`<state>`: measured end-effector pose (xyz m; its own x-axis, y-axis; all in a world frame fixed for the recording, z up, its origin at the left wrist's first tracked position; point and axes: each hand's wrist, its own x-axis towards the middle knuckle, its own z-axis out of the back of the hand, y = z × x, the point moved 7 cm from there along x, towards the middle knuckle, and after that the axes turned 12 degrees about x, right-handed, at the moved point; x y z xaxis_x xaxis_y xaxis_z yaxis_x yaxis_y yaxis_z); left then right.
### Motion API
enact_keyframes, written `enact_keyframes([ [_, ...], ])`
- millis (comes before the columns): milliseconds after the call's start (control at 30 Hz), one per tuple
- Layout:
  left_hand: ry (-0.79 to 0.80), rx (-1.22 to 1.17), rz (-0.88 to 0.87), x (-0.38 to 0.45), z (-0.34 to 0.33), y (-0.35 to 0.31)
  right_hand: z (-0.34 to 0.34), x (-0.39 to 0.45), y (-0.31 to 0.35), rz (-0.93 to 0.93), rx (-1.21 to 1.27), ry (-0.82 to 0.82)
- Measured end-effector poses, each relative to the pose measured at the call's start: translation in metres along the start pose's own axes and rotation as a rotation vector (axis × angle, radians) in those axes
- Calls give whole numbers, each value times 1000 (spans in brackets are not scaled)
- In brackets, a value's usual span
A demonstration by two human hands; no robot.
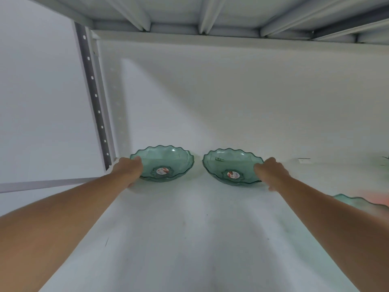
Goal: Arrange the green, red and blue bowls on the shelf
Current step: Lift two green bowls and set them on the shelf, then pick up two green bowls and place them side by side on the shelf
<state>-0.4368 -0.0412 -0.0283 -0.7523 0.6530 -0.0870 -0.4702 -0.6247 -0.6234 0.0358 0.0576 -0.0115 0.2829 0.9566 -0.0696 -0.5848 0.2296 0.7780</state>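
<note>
Two translucent green bowls with wavy rims sit side by side at the back of the white shelf point(189, 239). My left hand point(128, 170) grips the left rim of the left green bowl point(166, 159), thumb over the edge. My right hand point(271, 171) holds the right rim of the right green bowl point(229, 163) the same way. Each bowl has a round sticker in its base. A third green bowl point(357, 202) pokes out behind my right forearm at the right edge. No red or blue bowl is plainly in view.
A perforated metal upright point(92, 95) stands at the shelf's left rear corner. The white back wall point(231, 98) lies just behind the bowls. The ribbed underside of the shelf above point(210, 13) is overhead. A faint reddish blur point(376, 199) shows at the far right.
</note>
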Motion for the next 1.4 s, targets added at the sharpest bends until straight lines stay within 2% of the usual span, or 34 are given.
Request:
enact_keyframes([
  [67,-134,244,-129,-6,12,-9,1,-8,16,170,-236,-38],
  [133,-204,284,-315,-17,19,-26,-5,-17,31,310,-371,-35],
  [200,-211,269,-474,-31,24,-44,-9,-29,45,421,-470,-63],
  [267,-185,274,-589,-48,23,-60,-12,-43,58,500,-485,-71],
  [400,-134,300,-750,-87,16,-87,-23,-70,70,542,-438,38],
  [767,-90,293,-766,-167,10,-91,3,-129,48,590,-404,79],
  [1000,-128,318,-707,-252,11,-83,63,-159,5,668,-356,126],
  [1167,-129,357,-651,-321,-12,-80,109,-175,-42,731,-384,190],
  [1400,-154,356,-634,-392,-15,-89,169,-179,-77,712,-390,207],
])
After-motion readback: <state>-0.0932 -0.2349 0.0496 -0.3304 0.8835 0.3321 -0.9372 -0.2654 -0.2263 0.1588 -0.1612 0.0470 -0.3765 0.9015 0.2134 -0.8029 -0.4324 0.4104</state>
